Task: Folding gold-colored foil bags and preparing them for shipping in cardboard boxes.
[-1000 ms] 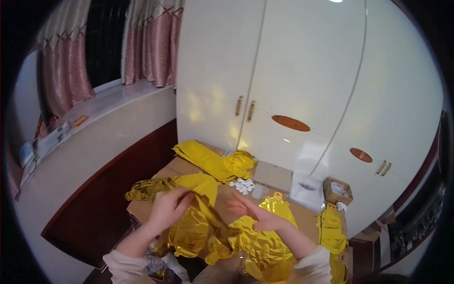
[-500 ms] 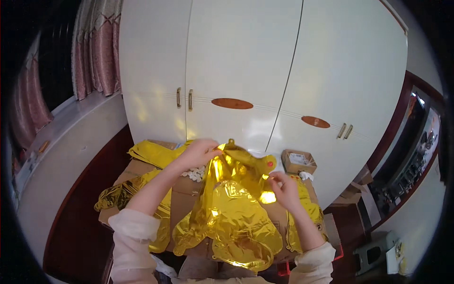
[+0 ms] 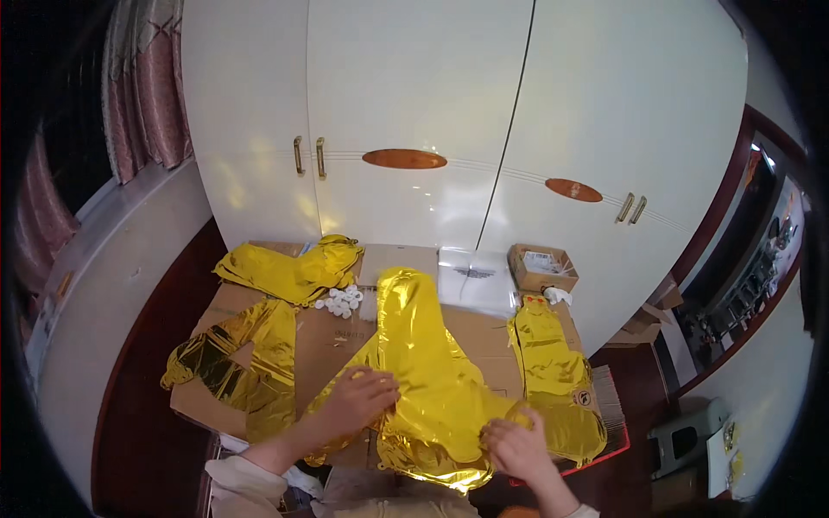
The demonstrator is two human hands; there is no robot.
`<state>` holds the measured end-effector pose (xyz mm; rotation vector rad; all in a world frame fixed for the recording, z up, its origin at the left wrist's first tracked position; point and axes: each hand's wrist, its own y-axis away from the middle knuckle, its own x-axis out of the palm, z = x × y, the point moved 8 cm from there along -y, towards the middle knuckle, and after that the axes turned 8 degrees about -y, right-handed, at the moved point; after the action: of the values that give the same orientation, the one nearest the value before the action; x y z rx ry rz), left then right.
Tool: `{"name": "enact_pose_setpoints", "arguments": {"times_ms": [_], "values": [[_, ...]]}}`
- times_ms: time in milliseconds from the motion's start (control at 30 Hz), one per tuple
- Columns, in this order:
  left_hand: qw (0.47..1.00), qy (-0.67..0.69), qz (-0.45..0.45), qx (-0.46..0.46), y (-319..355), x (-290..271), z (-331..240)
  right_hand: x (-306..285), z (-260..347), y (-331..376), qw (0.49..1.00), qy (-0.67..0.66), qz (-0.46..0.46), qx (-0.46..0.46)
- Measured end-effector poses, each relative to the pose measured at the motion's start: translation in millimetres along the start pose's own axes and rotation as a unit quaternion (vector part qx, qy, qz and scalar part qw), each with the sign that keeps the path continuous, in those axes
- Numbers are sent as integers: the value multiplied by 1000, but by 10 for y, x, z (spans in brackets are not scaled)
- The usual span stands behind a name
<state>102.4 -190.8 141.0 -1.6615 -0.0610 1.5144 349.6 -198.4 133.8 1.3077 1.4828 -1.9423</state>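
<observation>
- Head view, work surface: flattened brown cardboard sheets (image 3: 345,337) cover a low desk in front of white wardrobe doors (image 3: 414,112); everything lies on them.
- Head view, thing in hand: a long, shiny gold foil balloon, uninflated and flat (image 3: 427,371), lies mid-desk, running from the far side toward the person, its near end crumpled at the desk's front edge.
- Left hand (image 3: 363,399): fingers curled, palm down, pressing on the left edge of this foil piece; whether it pinches the film I cannot tell.
- Right hand (image 3: 516,447): fingers bent, gripping the lower right edge of the same piece, where it meets a second flat gold foil shape (image 3: 553,380) lying just beside it on the right.
- Progress, as a judgement: the piece looks spread out but not yet smoothed or folded; its near end remains bunched.
- Other pieces: a crumpled gold foil heap (image 3: 294,268) at the far left and a darker gold foil strip (image 3: 242,358) at the left, both untouched and apart from the hands.
- Small white plastic bits in a cluster (image 3: 341,300) lie loose beside the far heap, in no container.
- Containers: a small open brown cardboard box (image 3: 542,268) stands at the far right corner, holding pale paper or packets; contents too small to tell.
- A clear plastic bag stack (image 3: 475,285) lies flat just left of the box.
</observation>
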Motion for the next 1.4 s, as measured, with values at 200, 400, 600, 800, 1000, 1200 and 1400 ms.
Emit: {"name": "enact_pose_setpoints", "arguments": {"times_ms": [200,400,600,800,1000,1200,1400], "values": [[999,-27,36,-4,475,608,-305,537,146,409,995,-55,59,50],[996,-39,73,-14,621,641,-427,610,99,565,993,-61,65,82],[996,-20,79,-38,692,689,-427,708,156,648,992,-66,76,81],[996,-10,72,-43,705,798,-405,729,223,653,989,-84,77,89],[995,2,86,-53,745,845,-419,791,216,693,987,-89,97,97],[994,-17,94,-59,770,804,-420,844,212,700,984,-94,114,99],[993,-27,102,-57,770,807,-407,838,229,670,984,-96,114,98]]}}
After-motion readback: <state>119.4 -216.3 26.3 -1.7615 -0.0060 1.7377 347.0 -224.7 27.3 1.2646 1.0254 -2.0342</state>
